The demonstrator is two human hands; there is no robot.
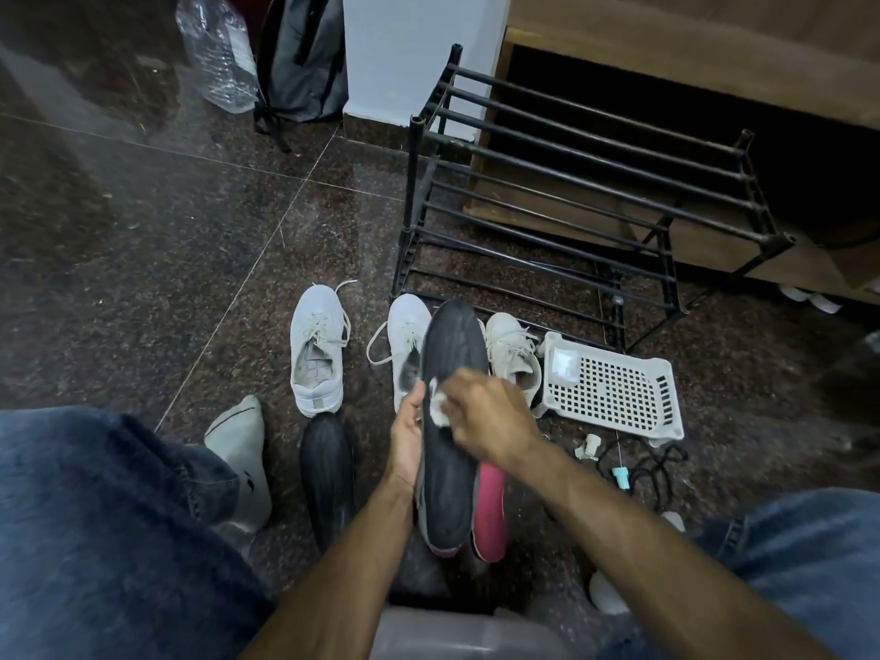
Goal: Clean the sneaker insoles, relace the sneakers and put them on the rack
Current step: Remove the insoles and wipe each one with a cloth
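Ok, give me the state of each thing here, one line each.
Left hand: grips the held insole's edge.
Right hand: presses a white wipe on it.
Held insole: off the floor, dark side up.
Second dark insole: lying on the floor.
Pink insole: on the floor.
Sneakers: on the floor, laces loose.
Rack: no shoes on it.

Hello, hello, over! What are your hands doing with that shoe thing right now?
Left hand grips black insole. Right hand rubs it with white wipe. Sneakers on floor, rack bare. Nothing in the way.
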